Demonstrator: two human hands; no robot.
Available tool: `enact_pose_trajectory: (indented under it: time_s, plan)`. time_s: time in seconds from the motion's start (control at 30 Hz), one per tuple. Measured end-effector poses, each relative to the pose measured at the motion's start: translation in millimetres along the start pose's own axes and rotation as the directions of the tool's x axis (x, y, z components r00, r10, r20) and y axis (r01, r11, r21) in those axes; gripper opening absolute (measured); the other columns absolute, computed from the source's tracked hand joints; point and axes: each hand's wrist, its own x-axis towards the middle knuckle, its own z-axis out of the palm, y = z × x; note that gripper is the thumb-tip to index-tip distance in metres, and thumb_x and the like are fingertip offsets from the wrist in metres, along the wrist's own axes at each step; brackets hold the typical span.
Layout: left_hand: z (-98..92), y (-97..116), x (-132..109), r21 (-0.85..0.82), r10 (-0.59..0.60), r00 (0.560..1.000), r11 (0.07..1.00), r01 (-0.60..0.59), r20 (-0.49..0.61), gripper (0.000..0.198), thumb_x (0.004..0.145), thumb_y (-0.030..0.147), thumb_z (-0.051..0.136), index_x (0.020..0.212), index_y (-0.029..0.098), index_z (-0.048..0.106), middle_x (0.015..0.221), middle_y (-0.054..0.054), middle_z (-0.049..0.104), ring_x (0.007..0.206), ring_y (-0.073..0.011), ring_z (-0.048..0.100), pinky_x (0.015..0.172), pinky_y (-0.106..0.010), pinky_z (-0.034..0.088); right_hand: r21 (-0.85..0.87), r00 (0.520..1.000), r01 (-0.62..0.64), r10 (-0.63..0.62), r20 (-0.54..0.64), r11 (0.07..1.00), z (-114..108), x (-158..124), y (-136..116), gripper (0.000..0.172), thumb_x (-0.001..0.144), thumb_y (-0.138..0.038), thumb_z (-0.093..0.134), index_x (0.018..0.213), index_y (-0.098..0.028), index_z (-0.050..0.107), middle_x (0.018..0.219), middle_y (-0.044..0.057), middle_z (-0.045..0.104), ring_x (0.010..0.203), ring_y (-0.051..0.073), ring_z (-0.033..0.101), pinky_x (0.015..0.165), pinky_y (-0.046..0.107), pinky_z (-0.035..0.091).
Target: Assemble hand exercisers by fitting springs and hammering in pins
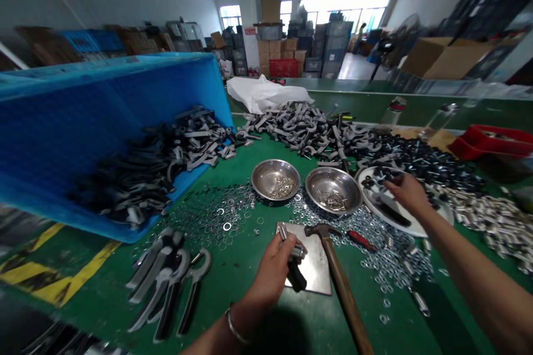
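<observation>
My left hand point(275, 269) is closed around a small dark part with a metal pin point(296, 266), held over a square metal plate point(317, 277) on the green table. A wooden-handled hammer point(341, 283) lies with its head on the plate, just right of that hand. My right hand point(406, 191) reaches into a white plate point(416, 227) of black parts, fingers curled on one of them. Two steel bowls point(275, 177) point(333, 188) holding small metal pieces stand between the hands and the far piles.
A tilted blue crate point(104, 122) spills grey and black lever parts at left. Assembled levers point(170, 283) lie at lower left. Washers point(216, 216) are scattered around the bowls. Grey lever piles point(300, 125), black parts point(425, 158), metal sleeves point(495, 222) and a red tray point(491, 141) fill the far side.
</observation>
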Motion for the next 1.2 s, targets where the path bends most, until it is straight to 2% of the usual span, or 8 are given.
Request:
enact_pose_trajectory:
  time_s: [0.2, 0.33, 0.53, 0.77, 0.93, 1.03, 1.13, 1.2]
  plan:
    - [6.1, -0.4, -8.7, -0.307, -0.031, 0.999, 0.951, 0.037, 0.023, 0.034, 0.086, 0.046, 0.068, 0.092, 0.015, 0.057, 0.086, -0.002, 0.058, 0.074, -0.0118, 0.052, 0.068, -0.024, 0.043, 0.637, 0.971, 0.168, -0.237, 0.024, 0.752, 33.0, -162.7, -63.4, 0.03, 0.091, -0.046, 0.058, 0.109, -0.025, 0.045, 0.099, 0.009, 0.071, 0.084, 0.023, 0.073, 0.078, 0.039, 0.06]
    - [5.7, 8.9, -26.5, -0.26, 0.017, 0.999, 0.966, -0.004, 0.048, 0.033, 0.089, 0.047, 0.063, 0.093, 0.015, 0.056, 0.086, -0.002, 0.058, 0.074, -0.012, 0.053, 0.07, -0.025, 0.043, 0.645, 0.919, 0.303, -0.394, -0.003, 0.702, 55.9, -238.7, -92.6, 0.025, 0.09, -0.04, 0.064, 0.106, -0.024, 0.053, 0.107, 0.009, 0.069, 0.09, 0.022, 0.071, 0.08, 0.037, 0.059]
    - [-6.6, 15.2, -51.0, 0.202, 0.146, 0.982, 0.965, -0.168, 0.122, 0.036, 0.092, 0.052, 0.054, 0.092, 0.017, 0.059, 0.083, -0.002, 0.059, 0.078, -0.0157, 0.055, 0.074, -0.027, 0.044, 0.501, 0.819, 0.478, -0.572, 0.042, 0.721, 51.3, -255.9, -95.4, 0.018, 0.093, -0.031, 0.058, 0.11, -0.024, 0.056, 0.106, 0.009, 0.07, 0.093, 0.024, 0.069, 0.084, 0.04, 0.056]
    - [-8.6, 20.8, -67.9, 0.31, 0.218, 0.96, 0.913, -0.264, 0.178, 0.032, 0.097, 0.047, 0.046, 0.095, 0.017, 0.057, 0.085, -0.002, 0.058, 0.08, -0.0159, 0.054, 0.075, -0.027, 0.043, 0.722, 0.937, 0.139, -0.326, 0.125, 0.678, 70.6, -283.9, -103.2, 0.019, 0.096, -0.043, 0.054, 0.098, -0.024, 0.05, 0.07, -0.002, 0.06, 0.056, 0.016, 0.059, 0.05, 0.027, 0.048]
    - [-8.3, 30.0, -77.9, 0.399, 0.276, 0.94, 0.853, -0.336, 0.201, 0.029, 0.098, 0.045, 0.045, 0.093, 0.018, 0.055, 0.083, -0.001, 0.056, 0.078, -0.0156, 0.053, 0.073, -0.027, 0.042, 0.599, 0.864, 0.477, -0.469, -0.185, 0.643, 73.1, -288.3, -101.8, 0.022, 0.087, -0.039, 0.067, 0.101, -0.024, 0.057, 0.1, 0.009, 0.068, 0.096, 0.026, 0.066, 0.083, 0.039, 0.054]
    - [-12.2, 32.6, -79.4, 0.497, 0.354, 0.911, 0.764, -0.413, 0.212, 0.025, 0.099, 0.041, 0.043, 0.093, 0.019, 0.053, 0.084, -0.002, 0.057, 0.078, -0.0164, 0.052, 0.074, -0.028, 0.041, 0.802, 0.908, 0.179, -0.409, 0.088, 0.57, 70.1, -287.9, -111.8, 0.023, 0.091, -0.046, 0.062, 0.094, -0.024, 0.053, 0.081, 0.002, 0.063, 0.067, 0.017, 0.06, 0.058, 0.028, 0.05]
    - [-18.6, 32.9, -78.0, 0.586, 0.416, 0.87, 0.647, -0.487, 0.264, 0.023, 0.098, 0.039, 0.045, 0.092, 0.019, 0.055, 0.086, -0.005, 0.059, 0.081, -0.0185, 0.053, 0.077, -0.03, 0.041, 0.836, 0.773, -0.345, -0.376, 0.511, 0.427, 66.3, -288.4, -123.9, 0.03, 0.098, -0.053, 0.046, 0.089, -0.024, 0.045, 0.067, -0.006, 0.049, 0.043, 0.007, 0.033, 0.039, 0.019, 0.024]
    - [-21.2, 33.2, -78.5, 0.603, 0.406, 0.873, 0.636, -0.482, 0.27, 0.025, 0.097, 0.041, 0.046, 0.091, 0.019, 0.056, 0.086, -0.005, 0.061, 0.08, -0.0194, 0.055, 0.076, -0.031, 0.042, 0.83, 0.764, -0.348, -0.382, 0.52, 0.435, 64.1, -289.6, -126.7, 0.031, 0.097, -0.053, 0.049, 0.088, -0.024, 0.044, 0.066, -0.007, 0.047, 0.043, 0.007, 0.032, 0.039, 0.018, 0.023]
